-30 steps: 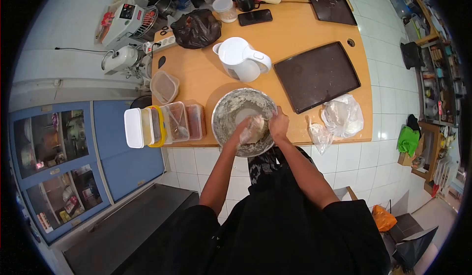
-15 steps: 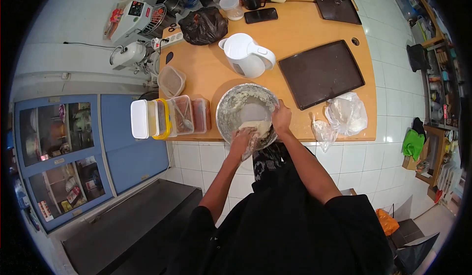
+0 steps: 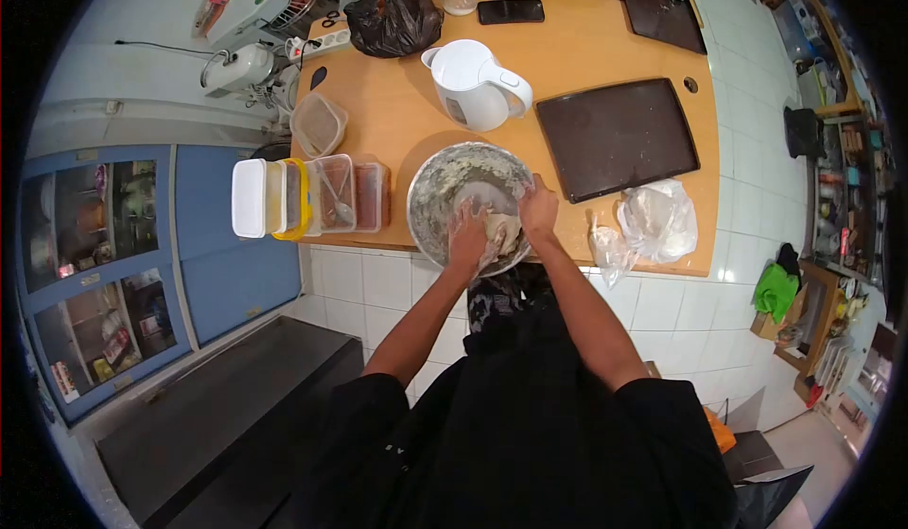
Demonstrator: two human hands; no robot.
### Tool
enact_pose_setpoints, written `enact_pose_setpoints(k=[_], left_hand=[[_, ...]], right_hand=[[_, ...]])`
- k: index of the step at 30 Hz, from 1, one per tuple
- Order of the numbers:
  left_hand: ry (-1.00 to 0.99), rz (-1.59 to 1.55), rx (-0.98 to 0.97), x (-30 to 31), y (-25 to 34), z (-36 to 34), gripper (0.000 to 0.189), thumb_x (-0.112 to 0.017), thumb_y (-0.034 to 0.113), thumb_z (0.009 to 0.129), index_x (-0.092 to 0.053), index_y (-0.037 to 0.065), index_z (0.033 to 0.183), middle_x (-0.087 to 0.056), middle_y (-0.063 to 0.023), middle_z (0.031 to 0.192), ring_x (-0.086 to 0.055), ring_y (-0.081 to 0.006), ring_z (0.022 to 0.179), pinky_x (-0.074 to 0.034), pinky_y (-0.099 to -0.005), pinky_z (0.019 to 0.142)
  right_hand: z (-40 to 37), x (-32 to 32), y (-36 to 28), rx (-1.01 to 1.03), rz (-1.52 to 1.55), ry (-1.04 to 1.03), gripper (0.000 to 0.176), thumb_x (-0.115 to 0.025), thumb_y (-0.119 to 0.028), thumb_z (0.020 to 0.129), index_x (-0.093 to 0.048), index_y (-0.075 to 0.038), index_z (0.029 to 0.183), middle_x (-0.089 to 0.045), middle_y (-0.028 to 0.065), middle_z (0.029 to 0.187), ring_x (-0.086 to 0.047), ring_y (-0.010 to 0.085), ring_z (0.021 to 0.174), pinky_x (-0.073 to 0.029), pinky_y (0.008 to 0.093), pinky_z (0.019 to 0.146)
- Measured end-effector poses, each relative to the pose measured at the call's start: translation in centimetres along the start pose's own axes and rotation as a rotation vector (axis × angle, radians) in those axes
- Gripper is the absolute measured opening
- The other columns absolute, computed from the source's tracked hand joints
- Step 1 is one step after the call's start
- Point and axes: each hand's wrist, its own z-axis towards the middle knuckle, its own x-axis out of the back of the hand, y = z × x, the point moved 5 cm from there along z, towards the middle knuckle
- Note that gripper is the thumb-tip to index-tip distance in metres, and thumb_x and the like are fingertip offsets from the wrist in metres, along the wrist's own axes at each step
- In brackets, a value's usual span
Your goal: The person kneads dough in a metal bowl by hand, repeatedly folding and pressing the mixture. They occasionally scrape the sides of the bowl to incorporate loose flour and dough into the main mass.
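While gripping the rim of the mixing bowl (image 3: 430,203) with the right hand (image 3: 539,211) at three o'clock, reached down inside with the left hand (image 3: 467,239), just below the centre toward six. Had the left fingers loosely spread and smeared with white, unclenched, the thumb side against the pale dough (image 3: 508,233). Saw that dough lying inside the bowl, toward four o'clock from its centre. Had the right fingers curled firmly over the rim; could not tell the exact placing of their tips. Worked at the near edge of the wooden table (image 3: 388,104). From the bowl, faced the white kettle (image 3: 470,85) at twelve o'clock and the dark tray (image 3: 619,139) at two. Noted a large plastic bag (image 3: 659,222) with white contents at three and a smaller bag (image 3: 613,251) just beside it. Found a row of plastic containers (image 3: 333,190) at nine, an open tub (image 3: 320,125) at ten, a black bag (image 3: 395,21) at eleven. Saw a phone (image 3: 511,11) lying flat beyond the kettle, between twelve and one.
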Motion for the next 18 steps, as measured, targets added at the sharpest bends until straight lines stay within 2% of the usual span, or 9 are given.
enact_pose_setpoints(k=[3, 6, 9, 12, 15, 18], left_hand=[[-0.266, -0.356, 0.08, -2.9, -0.4, 0.3, 0.053, -0.056, 0.054, 0.083, -0.061, 0.016, 0.12, -0.058, -0.0118, 0.122, -0.051, -0.0295, 0.119, -0.044, -0.0553, 0.091], [-0.333, -0.258, 0.235, -4.9, -0.4, 0.7, 0.046, -0.056, 0.049, 0.084, -0.061, 0.017, 0.117, -0.06, -0.0068, 0.119, -0.056, -0.0296, 0.112, -0.048, -0.0528, 0.082], [-0.246, -0.182, 0.228, -7.1, -1.0, 1.6, 0.033, -0.054, 0.038, 0.087, -0.063, 0.015, 0.109, -0.062, -0.0056, 0.113, -0.059, -0.028, 0.106, -0.05, -0.0475, 0.08], [-0.127, -0.207, 0.139, -6.7, -1.2, 3.7, 0.021, -0.051, 0.026, 0.088, -0.065, 0.012, 0.097, -0.065, -0.0066, 0.103, -0.061, -0.0268, 0.099, -0.051, -0.0431, 0.078], [-0.214, -0.275, 0.21, -8.3, -2.2, 5.5, 0.019, -0.052, 0.023, 0.086, -0.066, 0.011, 0.086, -0.068, -0.0095, 0.089, -0.065, -0.028, 0.088, -0.051, -0.0429, 0.075], [-0.159, -0.295, 0.294, -10.1, -3.4, 7.0, 0.019, -0.053, 0.022, 0.085, -0.066, 0.009, 0.081, -0.068, -0.0133, 0.079, -0.066, -0.0305, 0.076, -0.051, -0.0434, 0.071]], right_hand=[[0.2, 0.3, -0.1, 0.043, 0.003, 0.026, 0.015, -0.059, -0.007, 0.084, -0.06, -0.003, 0.098, -0.062, 0.0279, 0.074, -0.062, 0.0462, 0.074, -0.048, 0.0524, 0.064], [0.6, -0.3, -0.3, 0.063, 0.006, 0.01, 0.013, -0.059, -0.006, 0.083, -0.059, -0.003, 0.096, -0.062, 0.0279, 0.073, -0.061, 0.0466, 0.074, -0.047, 0.0525, 0.063], [0.1, -0.2, -0.2, 0.077, 0.008, 0.012, 0.012, -0.059, -0.007, 0.084, -0.058, -0.001, 0.094, -0.06, 0.0283, 0.072, -0.06, 0.0471, 0.072, -0.046, 0.0525, 0.061], [0.4, 0.1, -0.3, 0.124, 0.016, 0.026, 0.012, -0.059, -0.009, 0.085, -0.058, 0.0, 0.093, -0.059, 0.0286, 0.07, -0.06, 0.0474, 0.07, -0.045, 0.0522, 0.06], [-0.1, 0.4, -0.1, 0.119, 0.011, 0.01, 0.014, -0.058, -0.011, 0.087, -0.057, 0.001, 0.093, -0.059, 0.0289, 0.07, -0.059, 0.0476, 0.069, -0.044, 0.0518, 0.059], [0.0, 0.4, 0.3, 0.103, 0.007, -0.017, 0.015, -0.057, -0.013, 0.088, -0.057, 0.001, 0.094, -0.059, 0.0293, 0.072, -0.059, 0.0475, 0.07, -0.045, 0.0514, 0.06]])
